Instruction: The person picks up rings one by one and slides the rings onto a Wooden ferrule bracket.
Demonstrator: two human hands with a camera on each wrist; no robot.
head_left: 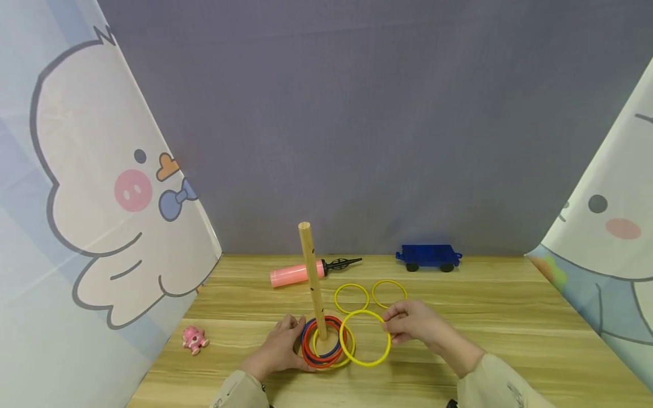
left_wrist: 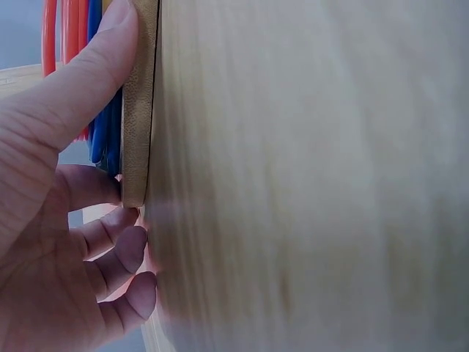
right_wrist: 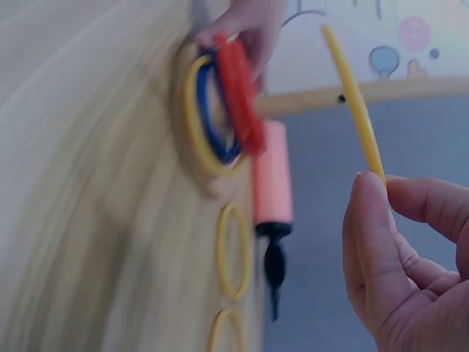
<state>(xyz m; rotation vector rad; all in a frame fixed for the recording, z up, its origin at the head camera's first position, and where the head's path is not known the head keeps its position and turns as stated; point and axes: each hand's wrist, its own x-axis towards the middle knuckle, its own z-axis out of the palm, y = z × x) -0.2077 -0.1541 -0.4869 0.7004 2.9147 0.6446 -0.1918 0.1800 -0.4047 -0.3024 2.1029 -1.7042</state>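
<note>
My left hand [head_left: 278,347] holds the round wooden base [left_wrist: 137,147] of a ring-toss stand, thumb and fingers at its edge. From the base rises an upright wooden post [head_left: 312,272]. Stacked around the post's foot are red rings [right_wrist: 238,95], blue rings [left_wrist: 110,132] and a yellow ring [right_wrist: 193,121]. Between thumb and fingers, my right hand [head_left: 414,324] pinches another yellow ring [head_left: 365,364] at its right side. That ring is off the table, just right of the post and below its top.
Two loose yellow rings [head_left: 336,298] lie on the wooden table behind the held ring. A pink hand pump [head_left: 291,276] lies behind the post. Back right stands a blue toy wagon [head_left: 428,256]; a small pink toy figure [head_left: 194,339] is at the left. Printed curtains border the table.
</note>
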